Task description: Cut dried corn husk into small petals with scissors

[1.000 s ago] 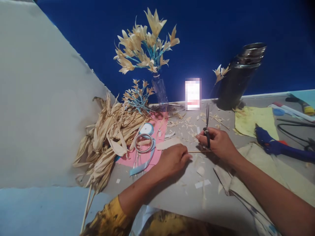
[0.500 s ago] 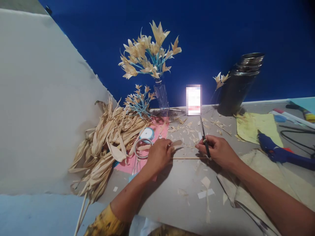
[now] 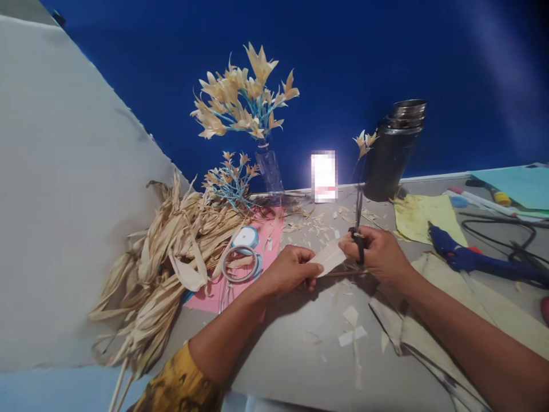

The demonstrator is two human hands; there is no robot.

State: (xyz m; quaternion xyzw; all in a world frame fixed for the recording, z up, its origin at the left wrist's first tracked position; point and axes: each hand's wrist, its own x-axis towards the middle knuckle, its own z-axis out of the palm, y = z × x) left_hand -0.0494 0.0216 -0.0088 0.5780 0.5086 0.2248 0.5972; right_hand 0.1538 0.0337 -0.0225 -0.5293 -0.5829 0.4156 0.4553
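Observation:
Between my hands stretches a pale strip of dried husk (image 3: 331,257). My left hand (image 3: 297,269) pinches its left end between thumb and fingers. Black-handled scissors (image 3: 358,240) sit in my right hand (image 3: 377,252), blades pointing up and away from me. The right fingertips also touch the strip's upper right end. Below the strip a thin brown stick (image 3: 343,273) lies across the grey table, partly hidden by my hands.
Dried husks (image 3: 171,257) pile up at left beside ribbon spools (image 3: 244,239) on pink paper (image 3: 201,300). Husk flowers stand in a clear bottle (image 3: 270,171). A dark flask (image 3: 392,154) stands behind; at right lie a blue glue gun (image 3: 463,254) and yellow paper (image 3: 424,214).
The husk strip has turned its flat face up and now spans both hands. My hands have come closer together, and the scissors point more upright. The whole view has shifted slightly.

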